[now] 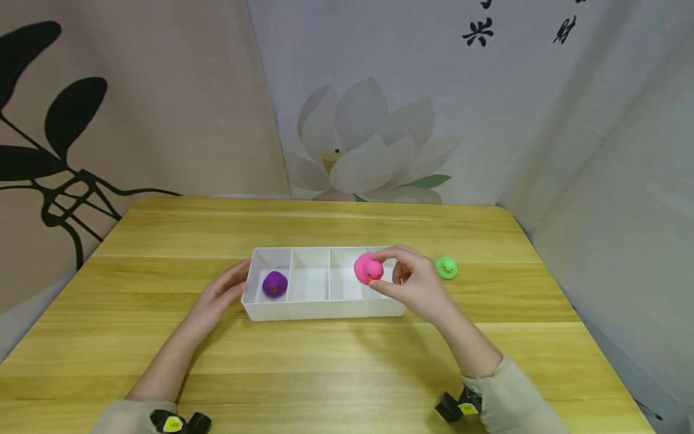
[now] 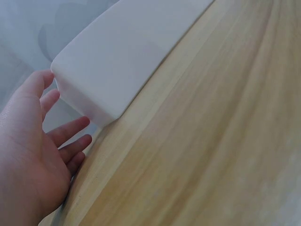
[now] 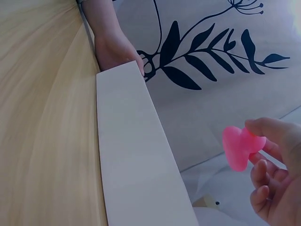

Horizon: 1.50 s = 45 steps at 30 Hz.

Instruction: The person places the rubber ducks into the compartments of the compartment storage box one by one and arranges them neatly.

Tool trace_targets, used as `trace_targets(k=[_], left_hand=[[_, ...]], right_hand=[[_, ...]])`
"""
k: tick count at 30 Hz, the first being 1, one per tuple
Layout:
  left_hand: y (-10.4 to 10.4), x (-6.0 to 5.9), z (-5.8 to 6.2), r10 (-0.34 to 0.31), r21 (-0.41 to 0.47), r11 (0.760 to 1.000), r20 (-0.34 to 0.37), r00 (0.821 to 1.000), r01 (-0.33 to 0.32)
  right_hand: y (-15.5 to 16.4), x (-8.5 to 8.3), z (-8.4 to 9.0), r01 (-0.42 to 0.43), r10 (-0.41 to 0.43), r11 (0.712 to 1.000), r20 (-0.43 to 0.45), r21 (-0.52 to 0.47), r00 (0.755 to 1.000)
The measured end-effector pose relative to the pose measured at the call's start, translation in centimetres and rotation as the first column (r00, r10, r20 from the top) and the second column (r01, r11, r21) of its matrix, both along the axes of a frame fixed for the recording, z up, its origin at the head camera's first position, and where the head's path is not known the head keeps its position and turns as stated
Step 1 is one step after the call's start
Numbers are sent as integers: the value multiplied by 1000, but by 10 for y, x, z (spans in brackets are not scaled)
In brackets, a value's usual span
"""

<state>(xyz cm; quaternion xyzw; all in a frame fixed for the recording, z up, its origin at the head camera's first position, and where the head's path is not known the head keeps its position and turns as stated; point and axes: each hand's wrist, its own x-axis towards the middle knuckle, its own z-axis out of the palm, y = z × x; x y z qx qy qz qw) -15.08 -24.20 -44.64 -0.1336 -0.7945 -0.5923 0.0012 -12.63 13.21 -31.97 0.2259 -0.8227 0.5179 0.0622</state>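
Note:
A white divided box stands on the table with its compartments in a row. My left hand is at the box's left end; in the left wrist view its fingertips touch the end wall, fingers loosely spread. A purple rubber duck sits in the leftmost compartment. Over the right part of the box, my right hand pinches a pink rubber duck between thumb and fingers. The right wrist view shows the pink duck held above the rim. My hand partly covers the rightmost compartment.
To the right of the box, a green rubber duck rests on the wooden table. Behind the table hangs a printed cloth with a lotus and dark leaves. Each wrist wears a small black device.

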Motion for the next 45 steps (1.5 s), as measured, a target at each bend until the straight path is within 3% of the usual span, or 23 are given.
trace_targets(k=[10, 18, 29, 45], left_hand=[[3, 0, 0, -18, -2, 1000, -9, 1000, 18], [3, 2, 3, -16, 11, 1000, 1, 1000, 16], [2, 2, 4, -6, 4, 1000, 18, 1000, 6], [2, 2, 3, -4, 14, 1000, 13, 1000, 4]], right_hand=[[-22, -31, -28, -35, 35, 999, -1, 17, 999], [-46, -38, -33, -61, 62, 998, 52, -11, 997], [-73, -55, -51, -69, 68, 997, 35, 22, 997], [-88, -69, -66, -77, 66, 988, 83, 133, 994]])
